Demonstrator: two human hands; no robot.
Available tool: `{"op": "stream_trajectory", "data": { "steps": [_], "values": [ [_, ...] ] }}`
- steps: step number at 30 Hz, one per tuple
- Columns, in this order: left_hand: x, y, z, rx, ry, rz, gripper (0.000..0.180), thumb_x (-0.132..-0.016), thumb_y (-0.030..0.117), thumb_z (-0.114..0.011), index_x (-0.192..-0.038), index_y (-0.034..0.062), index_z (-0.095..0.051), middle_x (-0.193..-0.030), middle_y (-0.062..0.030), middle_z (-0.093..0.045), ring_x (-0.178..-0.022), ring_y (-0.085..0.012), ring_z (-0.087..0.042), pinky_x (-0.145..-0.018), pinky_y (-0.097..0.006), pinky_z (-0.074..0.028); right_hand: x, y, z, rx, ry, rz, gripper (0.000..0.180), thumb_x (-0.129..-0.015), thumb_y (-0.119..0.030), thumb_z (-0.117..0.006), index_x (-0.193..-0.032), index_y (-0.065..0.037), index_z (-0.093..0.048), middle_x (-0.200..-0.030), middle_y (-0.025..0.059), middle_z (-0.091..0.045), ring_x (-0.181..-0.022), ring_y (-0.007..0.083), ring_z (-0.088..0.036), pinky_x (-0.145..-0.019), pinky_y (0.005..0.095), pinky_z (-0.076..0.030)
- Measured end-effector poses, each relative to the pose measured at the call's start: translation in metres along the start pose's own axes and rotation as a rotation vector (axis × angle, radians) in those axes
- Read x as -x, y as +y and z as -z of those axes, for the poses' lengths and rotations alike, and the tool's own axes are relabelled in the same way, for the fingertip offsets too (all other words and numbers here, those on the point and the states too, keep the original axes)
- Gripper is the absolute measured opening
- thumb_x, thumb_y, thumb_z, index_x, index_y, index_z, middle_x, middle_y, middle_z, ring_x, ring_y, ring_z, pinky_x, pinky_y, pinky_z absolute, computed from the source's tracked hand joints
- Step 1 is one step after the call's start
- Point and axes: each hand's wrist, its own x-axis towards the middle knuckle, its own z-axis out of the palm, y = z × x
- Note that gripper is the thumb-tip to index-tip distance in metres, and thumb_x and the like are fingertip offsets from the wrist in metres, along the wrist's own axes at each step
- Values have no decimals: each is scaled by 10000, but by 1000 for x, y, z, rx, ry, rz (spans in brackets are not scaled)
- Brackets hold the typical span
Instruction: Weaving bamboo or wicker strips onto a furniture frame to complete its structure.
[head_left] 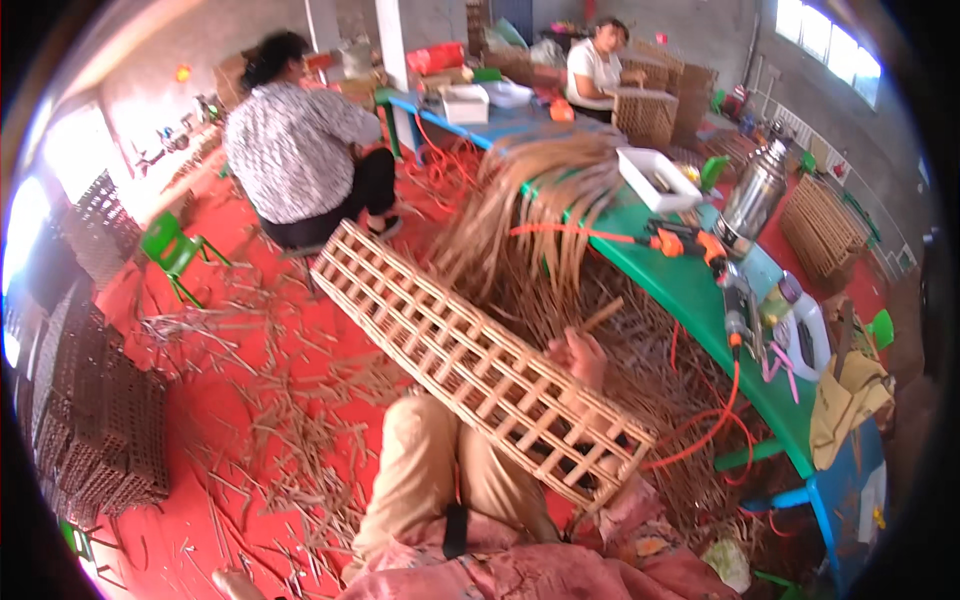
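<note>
A long, narrow wicker frame [470, 365], woven in tan strips with open squares, lies slantwise across my lap, over my tan trousers. My right arm passes under its near right end. At its far long side my right hand [578, 356] shows, fingers curled, with a flat brown strip [603, 314] rising from the fingertips. The frame's bars partly cover the wrist. Low at the left edge of the picture, above the red floor, is a small part of my left hand [236, 584]; its fingers are cut off and unclear.
A bundle of brown strips [560, 170] hangs off the green table [650, 270] at right. On it are a drill [735, 300] with an orange cord, a steel flask [755, 195] and a white tray [655, 180]. Woven panels [95, 400] stand stacked left. Two people work beyond.
</note>
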Motion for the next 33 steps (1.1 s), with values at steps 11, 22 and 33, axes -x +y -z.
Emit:
{"op": "stream_trajectory", "data": {
  "steps": [11,22,33],
  "values": [
    [285,357,-3,1362,-1976,521,224,-892,100,-525,-1077,-26,-533,-940,-140,-616,-865,-267,-598,-777,-356,-489,6,17,-9,-39,-38,22,153,-895,-177,-572,-847,-32,-563,-731,111,-650,-610,162,-628,-534,281,-495],
    [442,395,-9,623,-1894,399,153,-937,155,-456,-1047,105,-550,-982,-36,-634,-911,-179,-602,-794,-314,-479,6,24,-7,-36,68,28,133,-900,-151,-551,-836,-35,-558,-701,117,-646,-515,145,-584,-431,239,-404],
    [427,396,-6,702,-1809,-141,291,-831,64,-493,-1106,39,-585,-921,-60,-646,-859,-130,-608,-704,-272,-480,8,24,-27,282,13,-71,148,-903,-157,-546,-854,-18,-553,-801,176,-652,-641,195,-622,-532,311,-485]
  ]
}}
